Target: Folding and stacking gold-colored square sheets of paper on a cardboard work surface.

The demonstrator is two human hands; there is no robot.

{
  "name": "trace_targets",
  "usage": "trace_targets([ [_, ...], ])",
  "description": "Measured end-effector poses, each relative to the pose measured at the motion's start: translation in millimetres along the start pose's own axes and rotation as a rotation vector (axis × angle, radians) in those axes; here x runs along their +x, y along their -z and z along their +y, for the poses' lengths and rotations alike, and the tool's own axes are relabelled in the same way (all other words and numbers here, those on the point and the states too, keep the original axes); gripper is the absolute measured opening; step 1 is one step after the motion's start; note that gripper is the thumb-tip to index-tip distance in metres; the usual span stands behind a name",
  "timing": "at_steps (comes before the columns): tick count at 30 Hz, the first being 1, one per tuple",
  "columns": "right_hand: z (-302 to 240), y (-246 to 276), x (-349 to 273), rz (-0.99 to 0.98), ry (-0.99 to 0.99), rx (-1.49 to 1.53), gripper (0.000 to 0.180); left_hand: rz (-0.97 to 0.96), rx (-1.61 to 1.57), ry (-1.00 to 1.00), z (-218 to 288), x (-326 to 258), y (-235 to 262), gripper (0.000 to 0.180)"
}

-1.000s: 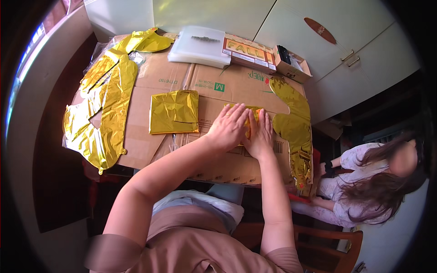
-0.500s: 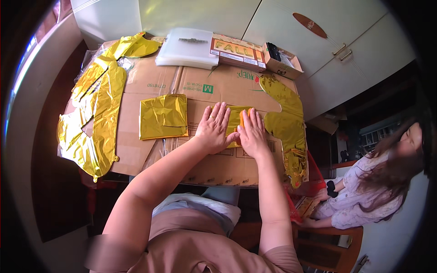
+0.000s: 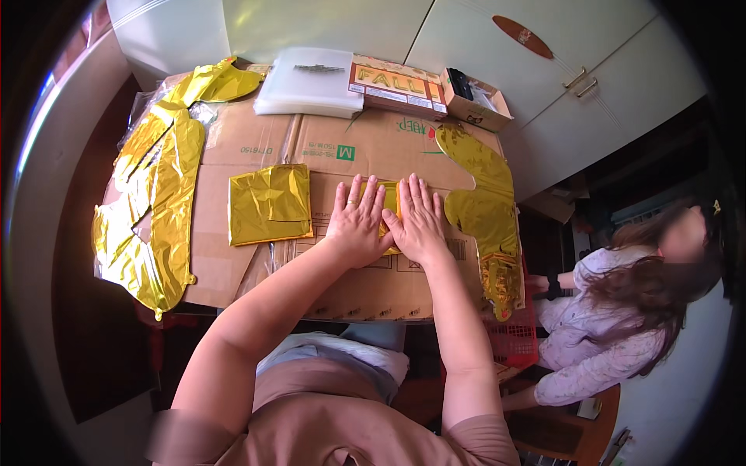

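Observation:
My left hand and my right hand lie flat, side by side, fingers spread, pressing down on a folded gold foil balloon that shows only between them. It rests on a sheet of brown cardboard covering the table. A second folded gold foil square lies just left of my left hand. Neither hand grips anything.
A large flat gold foil balloon lies along the left edge, another gold foil shape along the right. At the back are a stack of clear bags, a printed flat package and a small open box. A seated person is at the right.
Both hands have stayed pressed on the folded foil, sliding slightly over it. The camera view has shifted a little, and the person at the right has moved in the picture.

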State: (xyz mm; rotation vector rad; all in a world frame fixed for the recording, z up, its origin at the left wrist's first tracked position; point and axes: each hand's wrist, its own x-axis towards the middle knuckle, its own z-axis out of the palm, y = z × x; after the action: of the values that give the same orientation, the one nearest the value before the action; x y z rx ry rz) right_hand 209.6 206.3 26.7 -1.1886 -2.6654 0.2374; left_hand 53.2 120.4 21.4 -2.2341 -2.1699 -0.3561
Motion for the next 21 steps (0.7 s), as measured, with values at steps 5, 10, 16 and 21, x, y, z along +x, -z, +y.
trace_targets([
  [5, 6, -2, 0, 0.007, -0.039, -0.007, 0.084, -0.035, -0.002, 0.015, 3, -1, 5, 0.09],
  [10, 6, 1, 0, -0.008, -0.058, -0.022, 0.083, -0.111, 0.02, 0.045, 6, -1, 14, 0.09],
  [16, 7, 1, 4, -0.017, -0.068, -0.026, 0.08, -0.122, 0.0, 0.035, 3, 2, 19, 0.093],
  [21, -1, 2, 4, -0.041, -0.143, -0.04, 0.08, -0.045, -0.235, 0.001, -29, 7, 32, 0.091],
])
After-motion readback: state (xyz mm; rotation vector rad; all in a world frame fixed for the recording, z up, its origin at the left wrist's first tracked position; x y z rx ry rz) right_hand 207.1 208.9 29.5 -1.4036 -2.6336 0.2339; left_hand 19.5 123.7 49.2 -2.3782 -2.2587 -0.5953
